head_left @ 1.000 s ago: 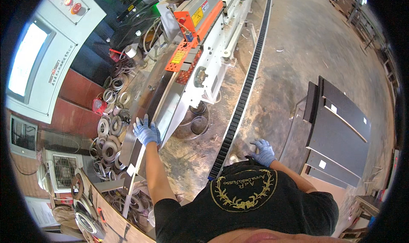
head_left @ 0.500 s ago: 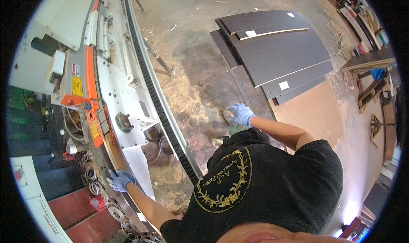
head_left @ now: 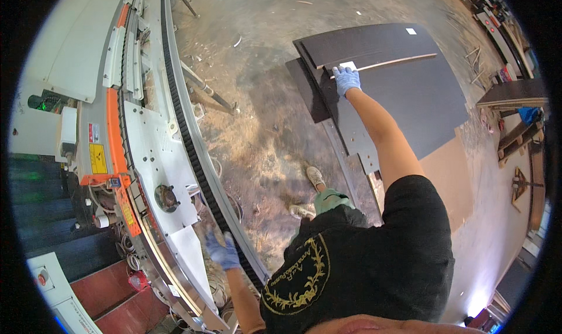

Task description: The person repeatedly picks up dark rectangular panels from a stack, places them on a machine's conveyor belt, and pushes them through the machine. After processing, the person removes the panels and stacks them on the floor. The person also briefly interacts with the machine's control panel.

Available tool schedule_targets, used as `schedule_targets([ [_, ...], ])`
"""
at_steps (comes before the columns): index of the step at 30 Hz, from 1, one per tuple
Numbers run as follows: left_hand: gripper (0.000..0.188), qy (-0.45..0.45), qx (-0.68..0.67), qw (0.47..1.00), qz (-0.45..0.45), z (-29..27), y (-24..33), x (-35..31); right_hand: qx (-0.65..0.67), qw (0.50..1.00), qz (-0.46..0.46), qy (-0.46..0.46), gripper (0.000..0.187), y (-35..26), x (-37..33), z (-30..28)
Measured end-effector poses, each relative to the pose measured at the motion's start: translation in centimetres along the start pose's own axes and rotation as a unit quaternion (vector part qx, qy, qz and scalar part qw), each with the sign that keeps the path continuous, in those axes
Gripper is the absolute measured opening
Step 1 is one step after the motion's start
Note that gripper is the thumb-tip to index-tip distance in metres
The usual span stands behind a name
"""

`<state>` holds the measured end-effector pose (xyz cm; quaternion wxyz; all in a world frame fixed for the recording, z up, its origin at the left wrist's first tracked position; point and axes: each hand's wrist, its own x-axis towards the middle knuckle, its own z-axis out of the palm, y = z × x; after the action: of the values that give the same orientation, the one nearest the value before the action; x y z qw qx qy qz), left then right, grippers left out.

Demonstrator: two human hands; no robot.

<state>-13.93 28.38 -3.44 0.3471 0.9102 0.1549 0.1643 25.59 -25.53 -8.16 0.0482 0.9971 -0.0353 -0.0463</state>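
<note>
My right hand (head_left: 346, 82), in a pale blue glove, reaches far forward. It lies at the pale edge of the dark narrow panel (head_left: 386, 46) on top of the stack, its extended fingers over a white label (head_left: 348, 66). Whether the thumb hooks under that edge cannot be seen. My left hand (head_left: 222, 250), gloved likewise and blurred, hovers with fingers apart beside the black roller track (head_left: 199, 158) of a machine, holding nothing. Left of it, a narrow panel with a pale edge (head_left: 153, 247) and a white label (head_left: 174, 290) stands along the machine's orange-fronted side (head_left: 112, 120).
Larger dark panels (head_left: 410, 105) are stacked on a brown board (head_left: 451, 182) to the right. Metal legs (head_left: 208, 88) jut out from the machine. Rolls of edging (head_left: 129, 246) lie at the lower left. My shoes (head_left: 315, 177) are on the dusty floor between machine and stack.
My right hand has swung forward from my knee to the stacked panel's edge. My left hand has left the panel on the machine and moved right. That panel has travelled forward along the machine.
</note>
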Motion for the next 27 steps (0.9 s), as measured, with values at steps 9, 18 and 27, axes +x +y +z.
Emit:
schedule_targets([
  [9,0.067,-0.036,0.22,0.975,-0.018,2.7,4.9,-1.7,-0.022,0.995,-0.095,-0.011,0.07,1.3,1.0,2.7],
  [18,0.062,-0.008,0.269,0.963,-0.019,3.0,0.5,-3.4,0.057,0.988,-0.131,0.051,0.056,3.7,-1.6,-0.1],
  [27,0.064,-0.062,0.236,0.961,-0.131,2.4,13.1,-0.5,-0.067,0.989,-0.126,-0.05,0.06,2.4,2.9,-2.1],
])
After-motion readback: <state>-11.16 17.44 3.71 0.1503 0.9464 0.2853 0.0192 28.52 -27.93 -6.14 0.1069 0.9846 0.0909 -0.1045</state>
